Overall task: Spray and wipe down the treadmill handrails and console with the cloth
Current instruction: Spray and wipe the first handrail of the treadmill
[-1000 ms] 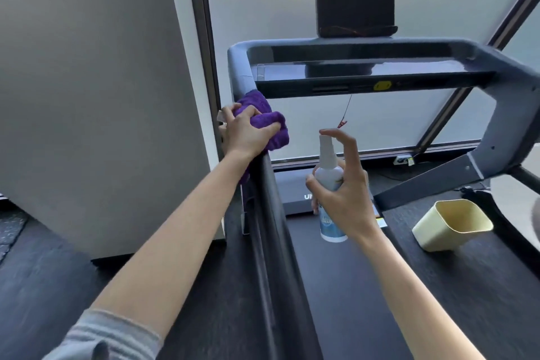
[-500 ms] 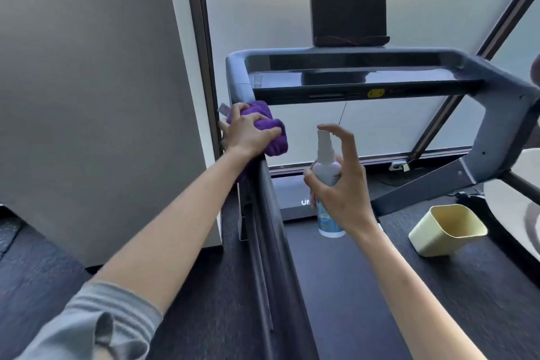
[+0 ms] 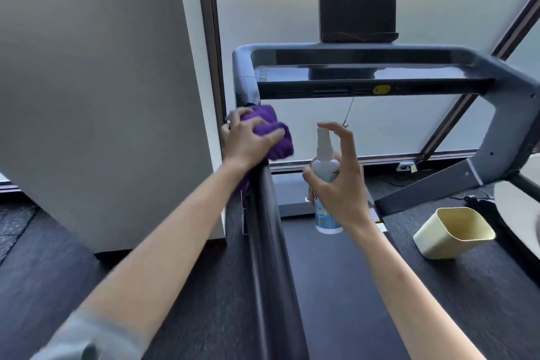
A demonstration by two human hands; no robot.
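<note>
While the left hand (image 3: 248,140) presses a bunched purple cloth (image 3: 271,131) onto the top of the left handrail (image 3: 268,228), just left of the frame's centre, its fingers are curled over the cloth: the thumb lies across the cloth's near side and the other fingers wrap over the far left edge, so most of the fabric bulges out to the right of the knuckles and a strip hangs down below the wrist against the rail. Cloth and rail touch where the dark rail meets the grey corner post rising to the console (image 3: 365,79), which spans the upper middle of the frame.

At centre frame the right hand (image 3: 342,184) holds a small spray bottle (image 3: 325,181) upright, apart from the rail and over the treadmill belt (image 3: 336,286). Thumb and lower fingers close round the bottle's body, its label showing below the palm. The index finger is raised and bent over the white nozzle; whether its tip touches the cap I cannot tell. The nozzle points left, toward the cloth.

At the lower right, a pale yellow bin (image 3: 453,234) lies tipped on the dark floor. A black tablet (image 3: 356,9) stands on the console's top bar.
</note>
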